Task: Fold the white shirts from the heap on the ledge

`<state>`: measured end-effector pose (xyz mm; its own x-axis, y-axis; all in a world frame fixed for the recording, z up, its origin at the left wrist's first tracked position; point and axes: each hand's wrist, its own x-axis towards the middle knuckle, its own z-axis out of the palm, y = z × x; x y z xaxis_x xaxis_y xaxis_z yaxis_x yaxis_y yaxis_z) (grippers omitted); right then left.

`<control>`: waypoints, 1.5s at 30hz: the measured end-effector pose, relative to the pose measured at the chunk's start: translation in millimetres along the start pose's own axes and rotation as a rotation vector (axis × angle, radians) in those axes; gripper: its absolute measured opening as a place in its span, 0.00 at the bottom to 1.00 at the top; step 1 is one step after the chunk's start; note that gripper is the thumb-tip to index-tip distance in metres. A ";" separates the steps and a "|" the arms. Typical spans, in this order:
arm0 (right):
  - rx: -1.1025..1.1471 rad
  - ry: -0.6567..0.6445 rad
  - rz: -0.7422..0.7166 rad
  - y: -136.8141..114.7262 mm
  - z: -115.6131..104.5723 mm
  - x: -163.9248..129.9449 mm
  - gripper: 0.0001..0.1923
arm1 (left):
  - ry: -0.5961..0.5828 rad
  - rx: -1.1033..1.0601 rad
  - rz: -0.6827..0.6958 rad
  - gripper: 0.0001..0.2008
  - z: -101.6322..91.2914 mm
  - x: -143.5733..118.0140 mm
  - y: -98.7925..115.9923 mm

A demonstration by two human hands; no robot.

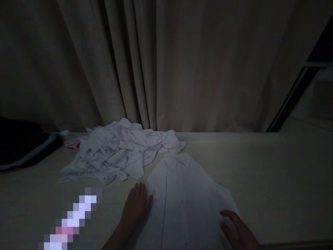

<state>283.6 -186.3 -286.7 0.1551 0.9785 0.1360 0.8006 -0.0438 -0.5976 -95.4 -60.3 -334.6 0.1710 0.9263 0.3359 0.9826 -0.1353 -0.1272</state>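
Observation:
A white collared shirt (177,205) lies spread front side up on the pale surface, its collar pointing away from me and its lower part running out of view at the bottom. My left hand (136,201) rests flat at the shirt's left edge, fingers stretched out and thumb apart on the cloth. Over the shirt's right side is my right hand (235,229), with thumb and index finger apart and nothing seen between them. Its other fingers are hidden. Just beyond the shirt, to the left, sits a crumpled heap of white cloth (117,149).
A beige curtain (208,69) hangs along the back of the pale surface (273,180). Dark cloth with a light stripe (23,146) lies at the far left. Something clear with red marks (73,144) is beside the heap. A pixelated bright strip (73,218) covers the lower left.

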 end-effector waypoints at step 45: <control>-0.431 -0.090 -0.389 -16.6 134.4 243.0 0.30 | -0.008 -0.194 0.190 0.25 35.7 136.8 54.4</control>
<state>230.2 79.3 -350.0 -0.2322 0.9514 0.2021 0.9547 0.2626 -0.1396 -21.2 71.6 -328.8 0.3534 0.8807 0.3152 0.9287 -0.3707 -0.0055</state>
